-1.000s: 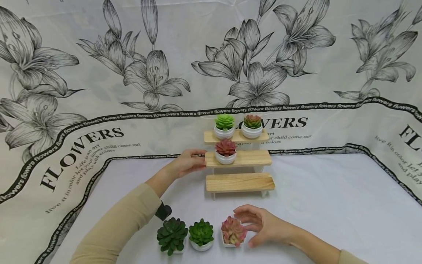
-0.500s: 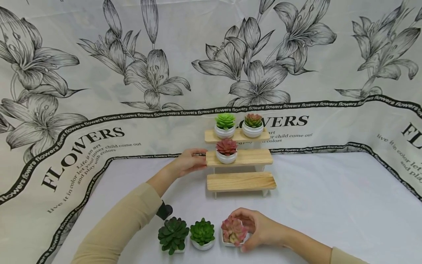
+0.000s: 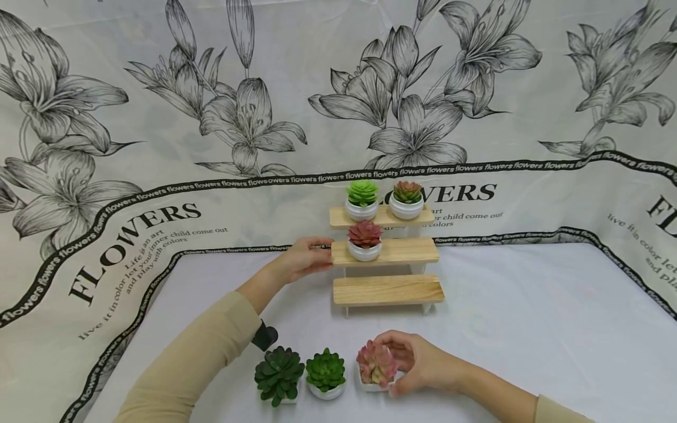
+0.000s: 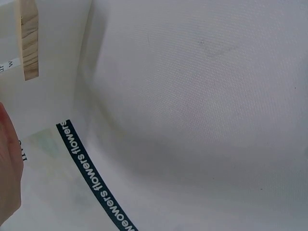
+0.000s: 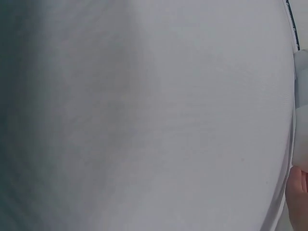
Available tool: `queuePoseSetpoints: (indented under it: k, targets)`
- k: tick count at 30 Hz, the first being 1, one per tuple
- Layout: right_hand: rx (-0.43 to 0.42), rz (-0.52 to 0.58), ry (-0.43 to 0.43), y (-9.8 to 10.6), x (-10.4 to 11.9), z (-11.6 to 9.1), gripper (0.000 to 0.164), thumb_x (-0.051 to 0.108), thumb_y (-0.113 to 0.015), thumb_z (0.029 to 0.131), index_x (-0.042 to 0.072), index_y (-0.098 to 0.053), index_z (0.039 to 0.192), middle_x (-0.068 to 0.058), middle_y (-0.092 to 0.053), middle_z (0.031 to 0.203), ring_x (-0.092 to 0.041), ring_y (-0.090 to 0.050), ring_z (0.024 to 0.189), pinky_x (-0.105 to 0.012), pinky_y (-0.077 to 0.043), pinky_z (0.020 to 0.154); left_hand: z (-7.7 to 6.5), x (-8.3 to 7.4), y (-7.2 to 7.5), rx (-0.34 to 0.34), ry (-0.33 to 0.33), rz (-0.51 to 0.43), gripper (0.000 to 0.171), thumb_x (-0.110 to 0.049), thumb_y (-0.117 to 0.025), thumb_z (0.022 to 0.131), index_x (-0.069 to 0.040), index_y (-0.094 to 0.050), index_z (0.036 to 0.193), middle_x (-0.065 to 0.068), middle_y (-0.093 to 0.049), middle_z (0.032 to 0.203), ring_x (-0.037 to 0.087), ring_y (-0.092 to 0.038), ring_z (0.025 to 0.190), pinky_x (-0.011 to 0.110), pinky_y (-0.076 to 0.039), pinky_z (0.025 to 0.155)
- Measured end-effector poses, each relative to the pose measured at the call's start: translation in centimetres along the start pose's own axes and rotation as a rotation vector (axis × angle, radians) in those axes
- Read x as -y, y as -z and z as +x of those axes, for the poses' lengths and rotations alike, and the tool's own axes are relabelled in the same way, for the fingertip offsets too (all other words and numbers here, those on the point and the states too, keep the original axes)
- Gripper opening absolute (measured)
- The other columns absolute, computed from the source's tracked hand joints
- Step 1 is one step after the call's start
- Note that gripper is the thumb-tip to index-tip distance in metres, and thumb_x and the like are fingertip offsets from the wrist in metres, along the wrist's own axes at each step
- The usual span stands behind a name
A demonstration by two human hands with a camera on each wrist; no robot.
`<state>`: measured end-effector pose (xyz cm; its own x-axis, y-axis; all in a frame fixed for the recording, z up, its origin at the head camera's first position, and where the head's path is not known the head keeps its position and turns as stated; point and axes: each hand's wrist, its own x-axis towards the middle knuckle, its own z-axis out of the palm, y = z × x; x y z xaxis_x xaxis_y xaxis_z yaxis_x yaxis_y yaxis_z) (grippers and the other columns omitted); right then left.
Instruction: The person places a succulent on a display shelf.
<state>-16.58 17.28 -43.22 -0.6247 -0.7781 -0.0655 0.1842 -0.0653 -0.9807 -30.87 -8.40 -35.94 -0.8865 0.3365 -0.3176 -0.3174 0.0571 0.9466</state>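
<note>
My left hand (image 3: pixel 304 259) grips the left end of the middle step of a three-tier wooden plant stand (image 3: pixel 407 251), and part of the hand shows at the left wrist view's edge. Down at the front, my right hand (image 3: pixel 423 365) holds a pink potted succulent (image 3: pixel 376 363) in a white pot, thumb at the near side and fingers behind it. Only a bit of that hand and a white pot show at the right wrist view's edge. A bright green succulent (image 3: pixel 362 192) and a reddish-green one (image 3: pixel 407 191) sit on the top step, a red one (image 3: pixel 364 234) on the middle step's left half.
Left of the pink plant stand a green succulent (image 3: pixel 325 371) and a larger dark green one (image 3: pixel 279 373), both in white pots. A black object (image 3: pixel 265 336) shows by the left sleeve. The lowest step (image 3: pixel 388 290) is bare wood. Flower-printed cloth (image 3: pixel 254 129) hangs behind.
My right hand has moved left onto the pink succulent and its fingers have closed round the pot. The pink plant has shifted slightly. My left hand stays at the stand.
</note>
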Motion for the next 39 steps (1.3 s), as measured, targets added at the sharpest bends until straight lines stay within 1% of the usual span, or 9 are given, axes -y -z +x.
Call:
queuePoseSetpoints:
  k: [3,7,10,14,21,25,28,33,39]
  targets:
    - [-0.02,-0.016,0.013,0.2,0.2,-0.1,0.063,-0.011,-0.069,0.071,-0.007,-0.04,0.127,-0.014,-0.052,0.125,-0.022,-0.055,0.11,-0.03,-0.052,0.088,0.0,0.0,0.0,0.004,-0.003,-0.003,0.051,0.012,-0.052,0.088,0.003,-0.039,0.137,0.023,-0.05,0.125,0.014,-0.06,0.083,0.029,-0.053,0.086]
    - [-0.083,-0.096,0.042,0.4,1.0,-0.3,0.065,-0.01,-0.069,0.071,-0.008,-0.039,0.129,-0.012,-0.054,0.125,-0.019,-0.056,0.108,-0.028,-0.052,0.088,0.0,0.1,0.0,0.01,-0.01,-0.003,0.051,0.013,-0.052,0.088,0.003,-0.039,0.137,0.022,-0.051,0.122,0.014,-0.059,0.082,0.029,-0.054,0.084]
    - [-0.142,-0.155,0.041,0.7,1.9,-0.5,0.068,-0.008,-0.07,0.071,-0.008,-0.038,0.131,-0.012,-0.054,0.125,-0.018,-0.055,0.11,-0.029,-0.05,0.09,0.0,0.1,0.0,0.011,-0.013,-0.003,0.051,0.013,-0.052,0.088,0.003,-0.039,0.136,0.02,-0.052,0.12,0.014,-0.059,0.082,0.028,-0.054,0.083]
    - [-0.22,-0.189,0.017,1.0,3.3,-0.9,0.07,-0.005,-0.072,0.072,-0.009,-0.036,0.132,-0.012,-0.053,0.124,-0.018,-0.055,0.108,-0.029,-0.052,0.086,-0.1,0.0,0.1,0.017,-0.014,-0.007,0.051,0.013,-0.052,0.088,0.003,-0.039,0.136,0.02,-0.052,0.12,0.013,-0.059,0.082,0.027,-0.054,0.083]
    - [-0.308,-0.244,0.049,2.1,5.2,-1.4,0.076,-0.002,-0.073,0.072,-0.013,-0.031,0.135,-0.01,-0.053,0.125,-0.01,-0.053,0.111,-0.022,-0.047,0.092,0.1,0.0,0.1,0.019,-0.019,-0.013,0.051,0.012,-0.052,0.088,0.004,-0.039,0.137,0.02,-0.051,0.12,0.013,-0.059,0.081,0.029,-0.053,0.085]
    - [-0.336,-0.245,0.091,2.9,6.0,-1.7,0.072,-0.003,-0.071,0.074,-0.011,-0.032,0.135,-0.005,-0.057,0.12,-0.01,-0.055,0.106,-0.022,-0.05,0.088,0.1,0.1,0.1,0.016,-0.016,-0.013,0.051,0.012,-0.052,0.088,0.004,-0.038,0.137,0.02,-0.051,0.119,0.012,-0.06,0.08,0.029,-0.053,0.086]
    - [-0.391,-0.235,0.083,3.4,6.8,-1.9,0.072,-0.004,-0.069,0.075,-0.01,-0.03,0.136,-0.002,-0.056,0.119,-0.009,-0.055,0.104,-0.022,-0.05,0.087,0.0,0.2,0.0,0.017,-0.014,-0.012,0.051,0.012,-0.052,0.088,0.004,-0.038,0.137,0.019,-0.052,0.118,0.012,-0.059,0.08,0.029,-0.053,0.086]
    - [-0.478,-0.25,0.095,4.4,8.4,-2.2,0.075,-0.004,-0.067,0.077,-0.013,-0.024,0.137,-0.004,-0.05,0.119,-0.007,-0.054,0.107,-0.018,-0.046,0.092,-0.1,0.1,0.0,0.02,-0.014,-0.015,0.051,0.012,-0.052,0.088,0.004,-0.038,0.137,0.019,-0.052,0.118,0.012,-0.059,0.079,0.028,-0.053,0.085]
    - [-0.528,-0.219,0.178,6.2,9.9,-1.9,0.061,-0.009,-0.062,0.08,-0.005,-0.034,0.133,0.001,-0.055,0.115,-0.008,-0.056,0.105,-0.02,-0.048,0.09,0.0,0.1,0.1,0.014,-0.01,-0.027,0.051,0.012,-0.052,0.088,0.004,-0.039,0.137,0.019,-0.052,0.117,0.012,-0.06,0.079,0.026,-0.054,0.081]
